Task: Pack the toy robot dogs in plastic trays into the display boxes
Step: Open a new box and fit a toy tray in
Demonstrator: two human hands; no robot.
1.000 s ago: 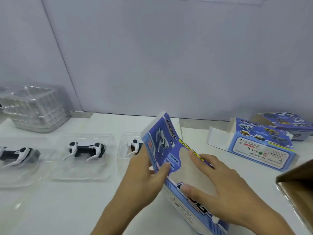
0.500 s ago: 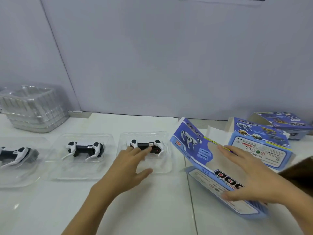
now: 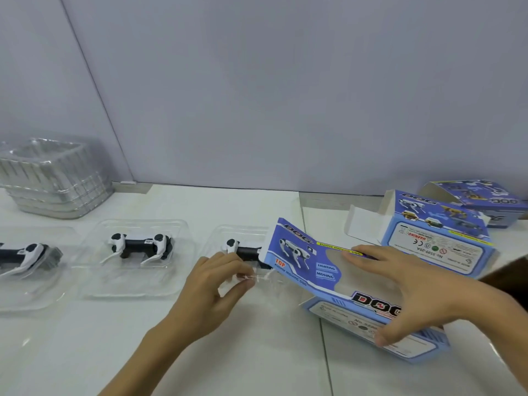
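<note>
The display box point(image 3: 357, 287) is the largest piece in play: thin printed card, blue and white, with a clear window on top and "DOG" lettering along its near side, lying tilted at the right of the table with its open end toward the left. It should be light and easily crushed, so it is best steadied by flat fingers on the panels around the window, not on the film itself; the right hand point(image 3: 411, 292) does just that, lying spread over the top with straight fingers, the thumb at the near lower edge, curled round nothing. Next in size, the plastic tray point(image 3: 245, 281) is clear, thin moulded sheet, likely flimsy, springy and a little slick, sitting at the box's mouth with its right part already hidden behind the box flap. Its flat rim is the sensible place to hold, and the left hand point(image 3: 211, 281) pinches that near rim between thumb and fingertips. Smallest is the toy robot dog point(image 3: 243, 250), a black body with white legs, lying on its side in the tray's hollow; it looks like hard, light plastic with thin legs that could snap, so moving it by the tray alone seems wise.
</note>
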